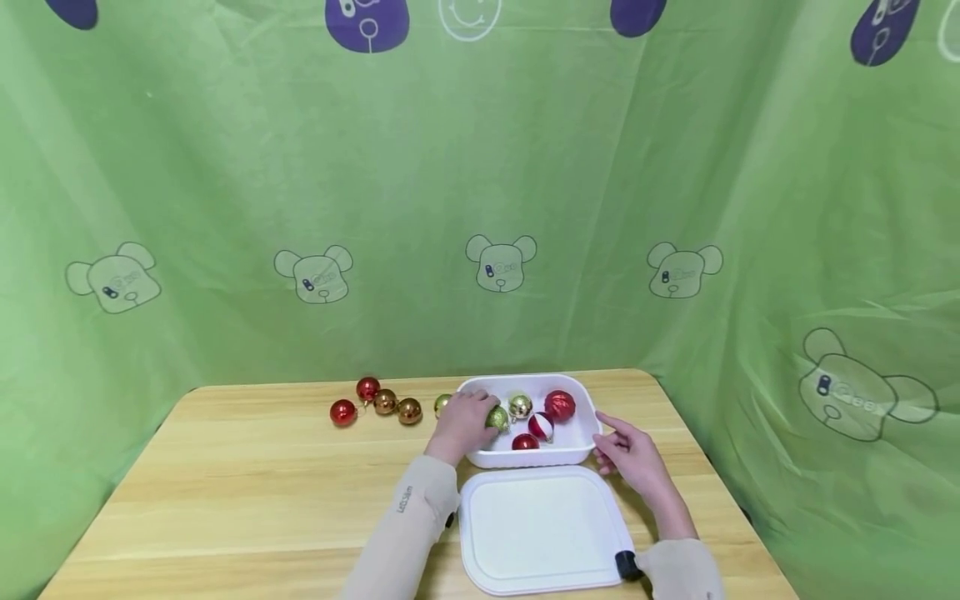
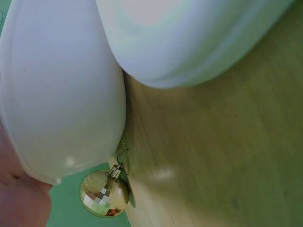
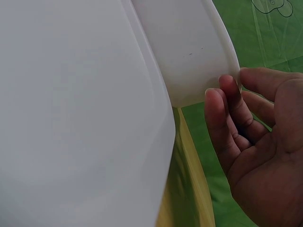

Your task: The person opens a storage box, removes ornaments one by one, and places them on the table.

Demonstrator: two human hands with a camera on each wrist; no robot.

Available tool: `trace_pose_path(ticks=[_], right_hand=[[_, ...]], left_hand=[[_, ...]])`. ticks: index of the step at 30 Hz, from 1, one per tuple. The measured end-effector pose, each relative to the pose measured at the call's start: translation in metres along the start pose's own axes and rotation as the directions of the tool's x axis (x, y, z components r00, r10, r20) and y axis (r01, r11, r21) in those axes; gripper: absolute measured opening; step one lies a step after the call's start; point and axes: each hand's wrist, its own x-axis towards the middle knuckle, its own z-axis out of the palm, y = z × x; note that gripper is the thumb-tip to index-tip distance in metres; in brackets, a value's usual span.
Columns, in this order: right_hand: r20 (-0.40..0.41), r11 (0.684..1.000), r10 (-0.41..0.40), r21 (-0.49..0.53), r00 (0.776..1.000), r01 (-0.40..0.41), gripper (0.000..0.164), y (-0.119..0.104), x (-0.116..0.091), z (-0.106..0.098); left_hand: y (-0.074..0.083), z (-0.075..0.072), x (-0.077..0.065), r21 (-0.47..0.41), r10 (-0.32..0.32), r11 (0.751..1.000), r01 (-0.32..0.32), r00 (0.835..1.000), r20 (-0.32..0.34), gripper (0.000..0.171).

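Observation:
My left hand (image 1: 467, 421) reaches over the left rim of a white plastic box (image 1: 525, 458), fingers curled round a green glittery bauble (image 1: 497, 418) inside it. In the box also lie a gold bauble (image 1: 520, 406), a textured red bauble (image 1: 559, 405), a red-and-white bauble (image 1: 541, 426) and a plain red bauble (image 1: 525, 442). With its fingertips at the box's right rim, my right hand (image 1: 636, 457) touches the wall, fingers loosely bent. Beside the left wall sits a faceted gold bauble (image 2: 102, 194) with a hanging loop.
A white lid (image 1: 543, 529) lies flat in front of the box, under my right wrist. Red baubles (image 1: 343, 412) and bronze baubles (image 1: 409, 411) rest at the back left of the wooden table (image 1: 262, 492). A green curtain (image 1: 405, 167) hangs behind and at the sides.

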Motion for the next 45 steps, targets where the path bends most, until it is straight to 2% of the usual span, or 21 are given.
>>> trace_pose_path(ticks=[3,7,12,16,21,27,32,39,45], right_hand=[[-0.004,1.000,-0.002,0.001,1.000,0.002,0.056,-0.001,0.001,0.001],[-0.002,1.000,-0.012,0.000,1.000,0.012,0.056,-0.001,0.001,0.000],[0.001,1.000,0.001,-0.003,1.000,-0.001,0.057,-0.002,0.000,0.001],[0.004,1.000,0.004,-0.009,1.000,-0.004,0.057,-0.001,-0.001,0.001],[0.006,1.000,0.001,-0.011,1.000,-0.001,0.057,0.002,0.002,0.002],[0.005,1.000,0.008,0.002,1.000,-0.008,0.058,0.003,0.004,0.001],[0.005,1.000,0.002,-0.014,1.000,-0.002,0.057,0.001,0.002,0.001],[0.001,1.000,0.004,-0.014,1.000,-0.004,0.057,-0.001,-0.001,0.000],[0.005,1.000,0.009,-0.009,1.000,-0.009,0.057,-0.002,-0.001,0.000]], left_hand=[[-0.001,0.001,0.000,-0.007,0.019,1.000,-0.019,1.000,-0.020,0.056],[-0.002,0.001,0.000,-0.109,0.010,0.994,-0.016,0.999,-0.051,0.056],[-0.003,0.002,-0.004,-0.269,-0.019,0.963,-0.013,0.993,-0.115,0.054],[-0.004,0.002,-0.007,-0.351,-0.032,0.936,-0.029,0.986,-0.165,0.051],[-0.004,-0.001,-0.010,-0.452,-0.059,0.891,-0.047,0.974,-0.218,0.050],[-0.005,-0.010,-0.017,-0.568,-0.095,0.819,-0.082,0.957,-0.274,0.046],[-0.010,-0.019,-0.023,-0.630,-0.127,0.772,-0.085,0.950,-0.284,0.046],[-0.021,-0.026,-0.032,-0.674,-0.163,0.733,-0.095,0.937,-0.310,0.047],[-0.033,-0.030,-0.045,-0.731,-0.231,0.680,-0.059,0.929,-0.290,0.049]])
